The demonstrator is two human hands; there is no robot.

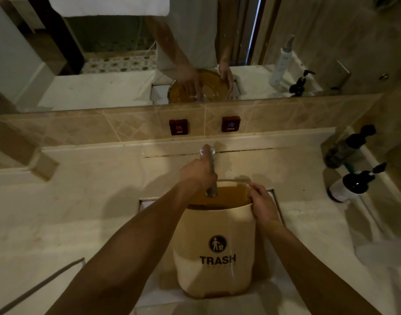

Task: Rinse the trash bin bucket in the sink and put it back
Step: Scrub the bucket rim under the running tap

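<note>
A cream trash bin bucket [214, 251] with a black "TRASH" label stands upright in the square sink [278, 202], its open brown inside under the metal faucet [211, 171]. My left hand [198, 172] grips the faucet near its top, fingers curled round it. My right hand [262, 204] grips the bucket's right rim. Whether water runs from the spout is too dim to tell.
The beige stone counter [81, 212] surrounds the sink. Two dark pump bottles [351, 184] stand at the right, by the wall. Red HOT [178, 126] and COLD [230, 124] signs sit on the tiled backsplash under a mirror. A thin cord [42, 285] crosses the lower left.
</note>
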